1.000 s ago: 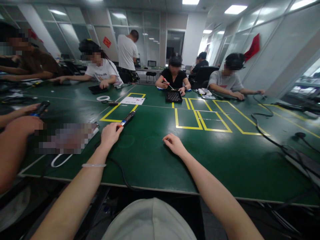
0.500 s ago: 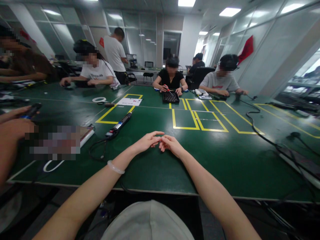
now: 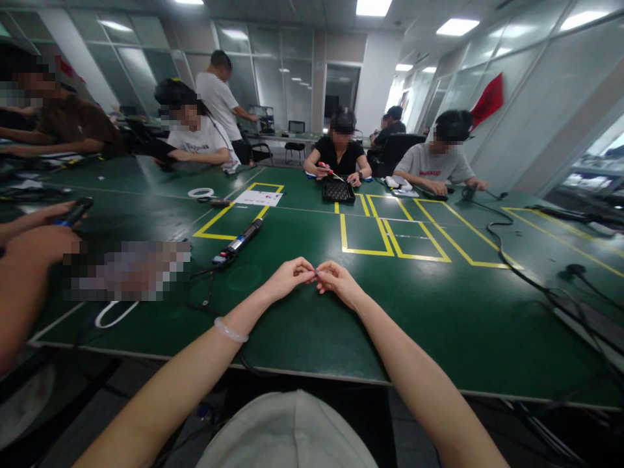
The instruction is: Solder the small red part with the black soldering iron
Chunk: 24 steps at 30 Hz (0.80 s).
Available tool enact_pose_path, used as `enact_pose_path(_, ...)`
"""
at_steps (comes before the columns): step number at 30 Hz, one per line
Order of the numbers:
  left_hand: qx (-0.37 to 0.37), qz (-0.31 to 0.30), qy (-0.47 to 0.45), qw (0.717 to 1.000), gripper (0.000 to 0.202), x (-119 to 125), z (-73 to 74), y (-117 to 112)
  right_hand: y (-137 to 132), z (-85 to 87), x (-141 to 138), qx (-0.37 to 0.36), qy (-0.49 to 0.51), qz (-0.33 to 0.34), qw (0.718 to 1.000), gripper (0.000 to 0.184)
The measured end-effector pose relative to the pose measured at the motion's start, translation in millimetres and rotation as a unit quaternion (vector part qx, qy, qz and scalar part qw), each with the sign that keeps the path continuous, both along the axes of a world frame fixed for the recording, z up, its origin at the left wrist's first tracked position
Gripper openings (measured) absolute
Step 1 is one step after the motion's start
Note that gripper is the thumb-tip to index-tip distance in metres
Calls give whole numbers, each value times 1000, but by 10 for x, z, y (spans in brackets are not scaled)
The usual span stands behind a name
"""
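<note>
- Left hand (image 3: 292,278) and right hand (image 3: 340,283) meet above the near part of the green table (image 3: 439,325), fingertips to fingertips.
- Left: fingers curled, thumb and forefinger drawn close together. Right: much the same, bent in from the other side.
- Cannot tell whether either hand is clamped on something; the spot where the tips meet is too small to read.
- Pale bracelet (image 3: 231,330) round the left wrist.
- Pen-shaped tool (image 3: 240,242), dark with a silvery and blue middle, lies on the table beyond the left hand and to its left, apart from both hands. It slants, narrow end pointing away, across the near corner of a yellow tape outline (image 3: 214,236).
- Black cable (image 3: 211,286) by the tool's near end, a small round piece along it.
- White printed sheet (image 3: 258,197) lies over that same outline; white ring (image 3: 201,193) just left of it.
- Far side: a co-worker in black holds a red-handled screwdriver (image 3: 325,168) over a black tray (image 3: 338,191).
</note>
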<state>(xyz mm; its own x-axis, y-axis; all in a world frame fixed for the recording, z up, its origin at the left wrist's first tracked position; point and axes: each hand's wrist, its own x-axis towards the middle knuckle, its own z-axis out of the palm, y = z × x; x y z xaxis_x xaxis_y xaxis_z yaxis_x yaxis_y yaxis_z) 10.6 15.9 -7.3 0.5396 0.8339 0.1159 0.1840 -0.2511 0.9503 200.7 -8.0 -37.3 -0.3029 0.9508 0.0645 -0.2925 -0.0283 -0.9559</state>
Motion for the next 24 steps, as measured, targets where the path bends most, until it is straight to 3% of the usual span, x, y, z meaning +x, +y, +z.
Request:
enact_pose_path(4,51,-10,42,998,34,-39,0,22,-4,12,0,13,-27,-10,1000,41)
enact_pose_path(7,133,46,113,984,42,-225,49,154,2,20,3,14,-36,-32,999,42)
enact_pose_path(9,207,134,191,950,45,-469,102,293,8,15,5,14,-41,-41,998,43)
enact_pose_path(11,255,231,301,889,50,-788,147,432,12,6,3,17,-47,-43,998,42)
enact_pose_path(13,240,316,412,820,59,-1125,163,536,14,-3,0,23,-53,-42,997,41)
enact_pose_path(15,179,338,495,781,66,-1415,145,592,13,-7,-3,26,-59,-38,997,41)
enact_pose_path(19,91,302,561,765,58,-1700,69,608,11,-5,-4,27,-66,-36,997,41)
enact_pose_path(24,110,315,561,758,56,-1574,70,565,8,-1,-6,33,-75,-36,996,39)
